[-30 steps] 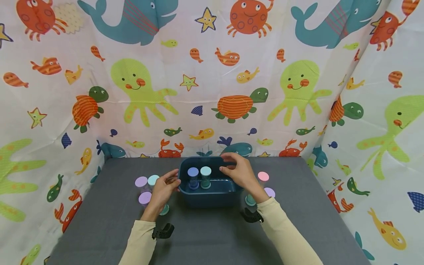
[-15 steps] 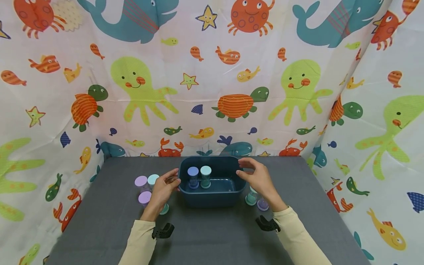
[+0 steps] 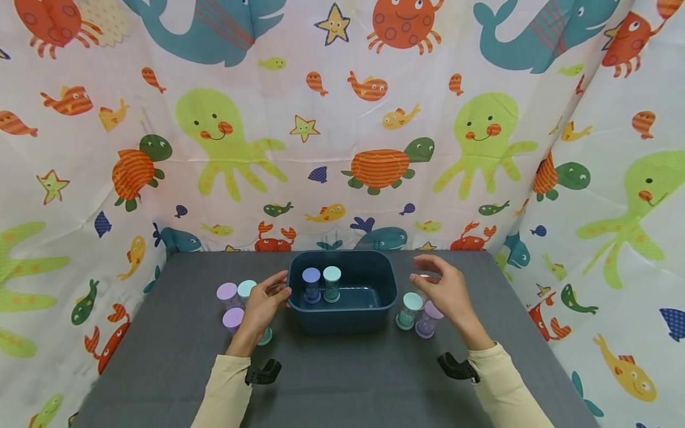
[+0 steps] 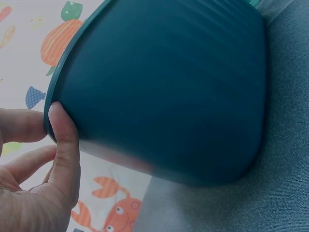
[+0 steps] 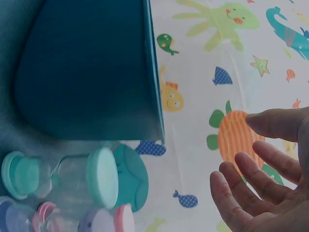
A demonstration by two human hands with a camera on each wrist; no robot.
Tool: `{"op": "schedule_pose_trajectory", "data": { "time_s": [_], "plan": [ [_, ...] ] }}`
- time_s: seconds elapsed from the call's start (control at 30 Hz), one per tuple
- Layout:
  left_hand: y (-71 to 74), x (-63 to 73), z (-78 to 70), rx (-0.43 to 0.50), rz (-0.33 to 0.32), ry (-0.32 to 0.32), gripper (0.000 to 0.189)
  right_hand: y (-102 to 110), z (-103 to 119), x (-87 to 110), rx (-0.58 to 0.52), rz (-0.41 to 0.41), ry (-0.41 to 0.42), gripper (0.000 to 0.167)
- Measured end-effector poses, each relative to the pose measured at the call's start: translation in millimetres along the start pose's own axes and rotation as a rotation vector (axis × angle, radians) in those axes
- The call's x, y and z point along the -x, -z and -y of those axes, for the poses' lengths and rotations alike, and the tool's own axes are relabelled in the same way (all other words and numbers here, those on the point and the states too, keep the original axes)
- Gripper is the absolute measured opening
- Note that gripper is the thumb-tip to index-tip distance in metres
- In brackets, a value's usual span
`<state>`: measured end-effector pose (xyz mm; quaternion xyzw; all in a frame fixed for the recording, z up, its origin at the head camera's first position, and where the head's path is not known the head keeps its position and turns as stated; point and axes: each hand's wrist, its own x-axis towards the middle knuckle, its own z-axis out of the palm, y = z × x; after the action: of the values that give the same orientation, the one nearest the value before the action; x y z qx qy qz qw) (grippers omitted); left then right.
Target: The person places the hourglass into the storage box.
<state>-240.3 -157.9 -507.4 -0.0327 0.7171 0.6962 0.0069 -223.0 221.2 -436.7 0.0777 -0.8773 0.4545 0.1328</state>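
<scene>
A dark blue plastic bin (image 3: 342, 321) stands on the grey table. Two sand timers are upright inside it, one with a blue cap (image 3: 311, 285) and one with a pale teal cap (image 3: 332, 284). My left hand (image 3: 263, 306) pinches the bin's left rim, thumb (image 4: 63, 125) on the outer wall. My right hand (image 3: 445, 291) hovers right of the bin, holding nothing, fingers loosely bent. Below it stand a teal sand timer (image 3: 409, 311) and a purple one (image 3: 429, 321); a pink-capped sand timer (image 5: 124, 220) is partly hidden behind that hand in the head view.
Left of the bin, several more sand timers stand near my left wrist, including purple-capped ones (image 3: 233, 318) and a pale teal one (image 3: 247, 289). The grey table (image 3: 342, 380) extends toward me. A curtain with sea animals (image 3: 342, 131) hangs behind and at both sides.
My right hand has moved from over the bin's right side, past its rim, out to the right above the sand timers there. My left hand stays on the rim.
</scene>
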Motion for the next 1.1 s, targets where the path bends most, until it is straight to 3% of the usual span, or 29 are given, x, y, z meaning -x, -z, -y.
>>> {"op": "schedule_pose_trajectory", "data": {
  "time_s": [0.27, 0.43, 0.7, 1.1],
  "plan": [
    [-1.6, -0.7, -0.8, 0.011, -0.003, -0.016, 0.046, 7, -18, 6.0, -0.002, -0.09, -0.01, 0.038],
    [-2.9, -1.1, 0.5, 0.029, 0.007, -0.034, 0.047, 9, -29, 10.8, 0.042, -0.106, -0.016, 0.039],
    [-1.1, 0.3, -0.6, 0.017, 0.002, -0.016, 0.047, 9, -49, 22.3, 0.075, -0.066, -0.068, 0.038],
    [-1.6, -0.9, 0.7, 0.016, -0.004, -0.012, 0.046, 6, -77, 37.0, 0.078, 0.022, -0.107, 0.051]
  ]
}}
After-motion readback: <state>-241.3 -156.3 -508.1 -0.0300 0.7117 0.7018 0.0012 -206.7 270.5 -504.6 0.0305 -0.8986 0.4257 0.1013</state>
